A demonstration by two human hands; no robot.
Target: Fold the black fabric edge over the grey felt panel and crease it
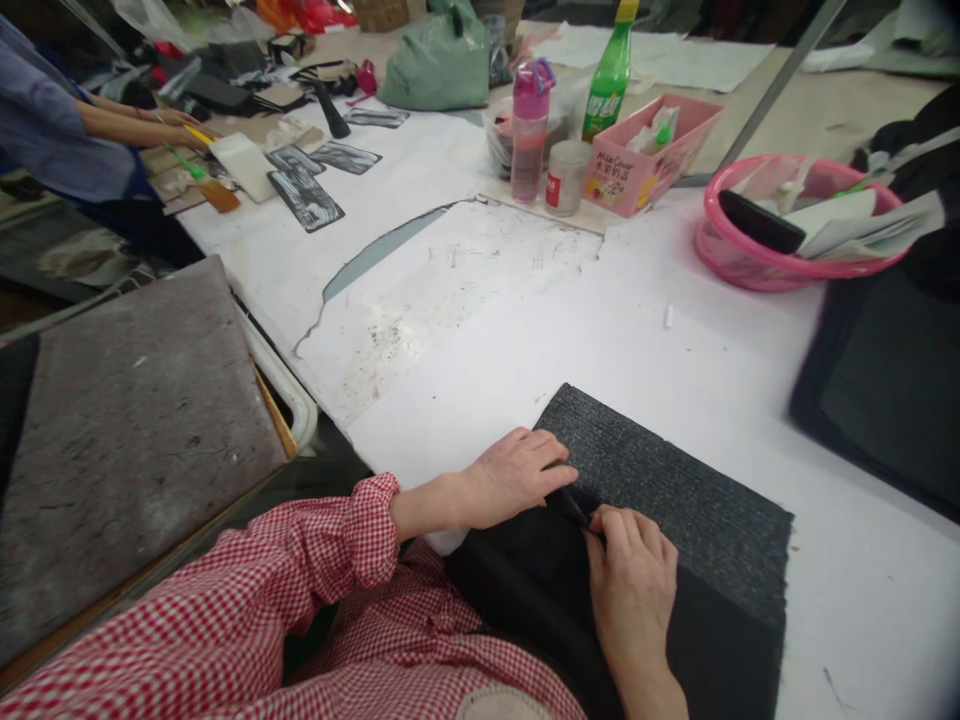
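Fingers (553,468) of the left hand (514,478) lie straight, close together, flat on the near-left edge of the dark grey ribbed mat (690,500). Can't tell if they grip anything. Right hand (636,585) fingertips (609,522) are curled and pinched shut on a thin dark piece (576,508). It runs between the two hands, right on the line where the ribbed mat meets a smoother black sheet (517,590). Too small and dark to identify.

Both layers lie at the table's near edge, partly over the lap. Red gingham sleeve (330,560) on the left arm.

Under the hands is a white paper-covered table (675,360), scuffed and marked. Beyond the fingers and to their left is a torn strip (379,252) showing grey-blue underneath. A small white bit (668,316) lies beyond the mat.

Left of the hands is a grey felt board (127,420); right of them, a black stack (885,390).

Further out are a pink basin (739,262), pink box (637,175), green bottle (611,75), pink bottle (529,130) and white jar (566,177). A green bag (439,65) sits behind those.

Far left, another person's hands (176,122) are at work beside black-and-white cards (306,198). Cluttered workshop bench all round.
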